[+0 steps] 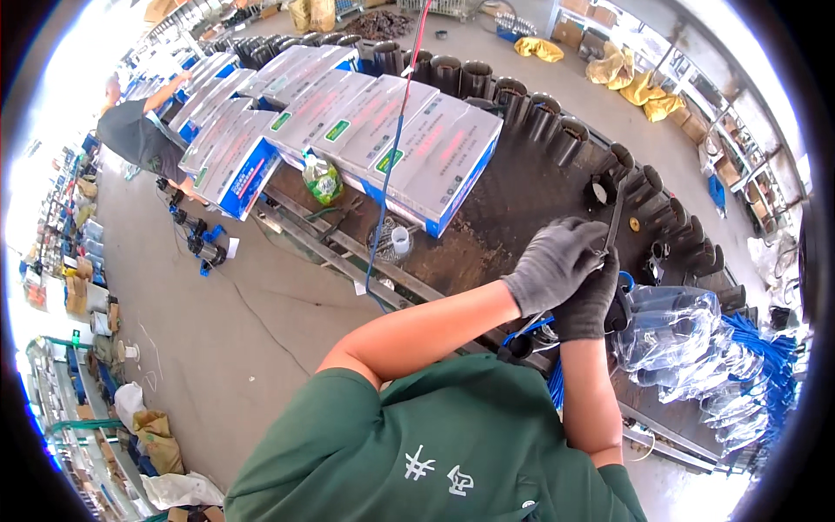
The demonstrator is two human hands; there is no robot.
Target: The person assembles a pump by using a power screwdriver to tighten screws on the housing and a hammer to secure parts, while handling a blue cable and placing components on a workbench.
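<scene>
Both my hands wear grey work gloves and meet over the dark workbench (470,230). My left hand (557,261) is closed, its bent fingertips pinched against the top of my right hand (588,300). My right hand forms a fist around the lower end of a narrow metal bar (616,213), which slants up past the fingers. Whatever small piece lies between the left fingertips is hidden. Below my left wrist, a thin metal rod (532,323) runs toward a round black part (519,345). Another dark round part shows beside my right wrist.
Dark metal cylinders (570,139) line the bench's far edge. Grey-and-blue cartons (435,148) stand left, near a green-labelled bottle (322,180) and a white cup (401,241). Plastic-wrapped parts with blue cables (678,331) lie right. Another person (143,130) works far left. A red-and-blue cable (396,148) hangs down.
</scene>
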